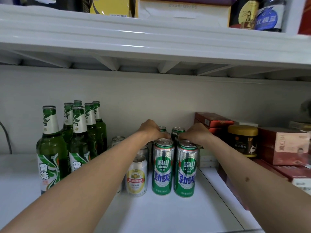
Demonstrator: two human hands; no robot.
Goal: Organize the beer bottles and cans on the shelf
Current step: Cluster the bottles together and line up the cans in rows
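Note:
Several green glass beer bottles (51,148) with white neck labels stand grouped at the shelf's left. Two tall green-and-silver cans (162,167) stand side by side at the front centre, with more of the same kind (177,130) behind them. A shorter silver-and-yellow can (136,177) stands left of them, and other silver cans (117,139) sit further back. My left hand (151,130) is curled over the top of a green can in the second row. My right hand (196,133) grips the top of the neighbouring green can. The held cans are mostly hidden.
The white shelf board (168,214) runs under everything, with another shelf (151,41) close overhead. Red boxes (212,121), a dark jar with a gold lid (243,140) and a pink box (286,147) crowd the right side. A grey cable (6,137) hangs at far left.

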